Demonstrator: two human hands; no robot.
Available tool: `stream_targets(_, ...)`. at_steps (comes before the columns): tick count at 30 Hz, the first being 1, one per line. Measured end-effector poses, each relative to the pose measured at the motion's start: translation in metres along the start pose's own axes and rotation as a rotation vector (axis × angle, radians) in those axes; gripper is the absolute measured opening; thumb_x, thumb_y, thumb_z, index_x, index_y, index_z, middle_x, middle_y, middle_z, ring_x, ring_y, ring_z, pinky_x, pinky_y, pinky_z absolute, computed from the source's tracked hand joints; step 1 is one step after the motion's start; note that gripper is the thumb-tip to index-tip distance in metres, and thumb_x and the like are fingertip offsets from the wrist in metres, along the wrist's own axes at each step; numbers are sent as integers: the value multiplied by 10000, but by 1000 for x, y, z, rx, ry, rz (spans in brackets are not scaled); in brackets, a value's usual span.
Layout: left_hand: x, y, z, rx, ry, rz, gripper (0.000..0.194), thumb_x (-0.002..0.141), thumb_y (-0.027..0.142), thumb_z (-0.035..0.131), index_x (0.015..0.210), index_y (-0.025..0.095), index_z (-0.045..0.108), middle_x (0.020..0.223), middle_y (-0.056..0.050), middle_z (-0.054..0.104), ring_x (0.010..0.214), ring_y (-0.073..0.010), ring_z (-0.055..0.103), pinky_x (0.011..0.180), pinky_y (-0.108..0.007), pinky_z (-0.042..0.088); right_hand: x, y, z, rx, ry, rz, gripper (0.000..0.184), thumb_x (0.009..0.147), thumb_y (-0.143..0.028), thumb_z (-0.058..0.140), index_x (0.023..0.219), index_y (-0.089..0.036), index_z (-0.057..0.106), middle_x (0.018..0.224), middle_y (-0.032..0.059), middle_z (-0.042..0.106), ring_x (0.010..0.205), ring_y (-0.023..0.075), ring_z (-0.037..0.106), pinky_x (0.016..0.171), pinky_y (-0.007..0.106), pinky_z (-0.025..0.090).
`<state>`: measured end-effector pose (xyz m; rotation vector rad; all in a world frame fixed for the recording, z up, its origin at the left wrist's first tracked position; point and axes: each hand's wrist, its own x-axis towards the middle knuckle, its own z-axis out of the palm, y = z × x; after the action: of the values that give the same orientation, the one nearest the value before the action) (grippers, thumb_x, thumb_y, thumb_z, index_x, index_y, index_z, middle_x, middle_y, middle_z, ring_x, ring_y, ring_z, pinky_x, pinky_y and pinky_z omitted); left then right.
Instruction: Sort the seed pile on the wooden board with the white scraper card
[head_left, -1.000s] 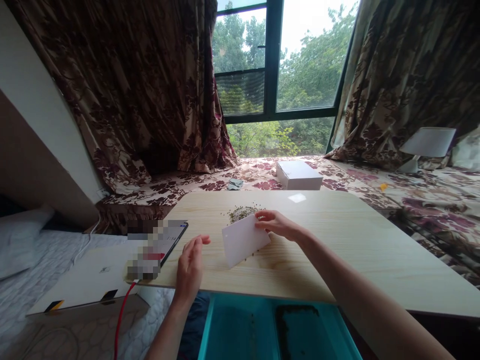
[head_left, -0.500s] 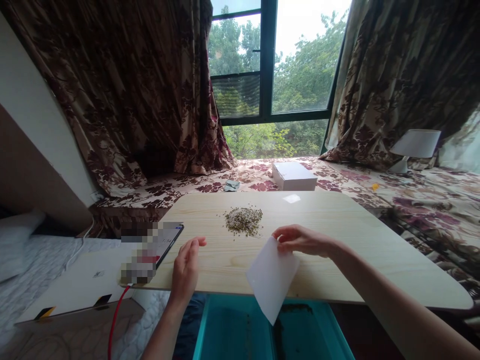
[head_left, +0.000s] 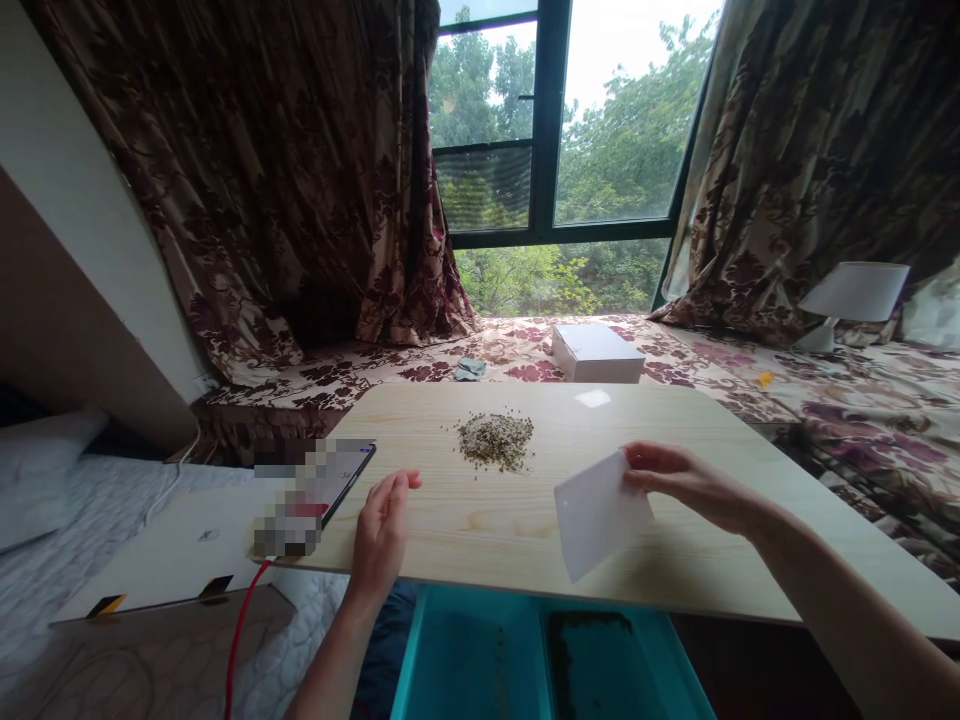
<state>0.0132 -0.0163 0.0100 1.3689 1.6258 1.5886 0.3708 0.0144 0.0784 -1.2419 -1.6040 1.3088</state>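
Note:
My right hand (head_left: 679, 480) pinches a thin white plastic sheet (head_left: 600, 520) by its upper right corner. The sheet hangs tilted over the right-middle of the table, its lower tip near the front edge. At the left front, my left hand (head_left: 384, 520) is over the table edge, its fingers loosely extended together and holding nothing. Beyond and between the hands lies a spread pile of small green beans mixed with white grains (head_left: 495, 440). Below the front edge is a turquoise bin (head_left: 544, 640) with two compartments; dark material lines the right one and a few specks lie in the left.
A phone (head_left: 319, 500) with a red cable (head_left: 238, 630) rests at the left edge of the pale wooden table (head_left: 705, 430). Behind the table are a white box (head_left: 598, 352) and a grey-green cloth (head_left: 470, 369). A lamp (head_left: 855, 295) stands far right.
My right hand has carried the white sheet to the right and raised its lower tip from over the bin to above the tabletop. My left hand stays nearly in place; the view has shifted slightly.

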Motion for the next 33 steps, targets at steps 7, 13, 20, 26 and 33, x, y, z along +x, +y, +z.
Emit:
stream_targets(7,1,-1,0,29,-27,8,422,823,529,446,928,174,650,993,-77,664,1056,-239,560,963,-374,404,19,20,8,43,237,-30,411,556,-473,771,824,-177,674,730,45,683,651,168,585,590,282,452)
stream_targets(13,1,-3,0,49,-30,14,407,825,516,444,938,179,643,992,-74,659,1044,-237,564,950,-374,417,35,31,32,159,500,-88,421,589,-466,731,876,-181,616,800,72,715,705,191,639,580,279,488)
stream_targets(20,1,-3,0,58,-29,46,377,837,497,436,903,186,639,1004,-72,653,1054,-231,555,966,-378,408,21,34,27,166,670,39,288,608,-313,695,845,-168,616,749,65,694,590,167,613,471,260,484)
stream_targets(26,1,-3,1,67,-24,52,378,835,496,438,903,183,640,990,-78,658,1036,-233,561,959,-387,412,20,36,37,169,631,60,221,620,-254,659,821,-172,617,710,49,696,578,164,621,437,231,473)
stream_targets(33,1,-2,1,66,-18,63,382,833,500,441,900,184,646,976,-76,664,1019,-229,571,946,-380,423,16,37,46,189,524,37,238,621,-282,687,824,-175,626,740,55,712,613,173,646,450,225,490)
